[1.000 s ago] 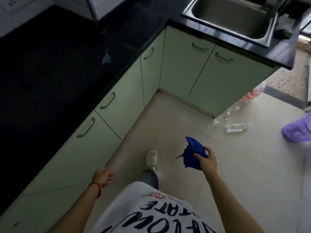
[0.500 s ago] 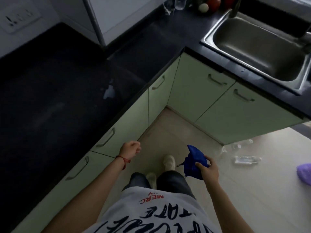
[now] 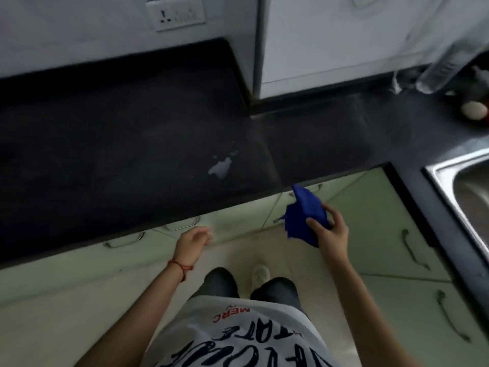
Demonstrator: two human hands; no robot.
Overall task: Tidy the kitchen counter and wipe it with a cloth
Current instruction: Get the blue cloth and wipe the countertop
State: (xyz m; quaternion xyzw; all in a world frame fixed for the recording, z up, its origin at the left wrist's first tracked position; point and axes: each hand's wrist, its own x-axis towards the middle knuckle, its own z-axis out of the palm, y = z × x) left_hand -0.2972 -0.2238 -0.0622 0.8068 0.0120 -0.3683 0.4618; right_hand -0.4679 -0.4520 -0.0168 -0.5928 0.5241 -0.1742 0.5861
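Now the right hand [image 3: 329, 233] grips a blue cloth [image 3: 304, 211] before the counter [image 3: 111, 144] — left hand [image 3: 193, 241] loosely curled, holding nothing — near a pale spill [image 3: 221, 168].

shirt [image 3: 238, 337] reads "merc", perhaps "state", upside down.

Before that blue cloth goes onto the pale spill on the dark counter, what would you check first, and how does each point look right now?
1. Blue cloth gripped in right hand: ok.
2. Left hand free, holding nothing: ok.
3. Pale spill in view on counter: ok.
4. Counter around the spill bare: ok.
5. Cloth touching the spill: not ok, not yet on the counter.
6. Cloth damp or dry: cannot tell.
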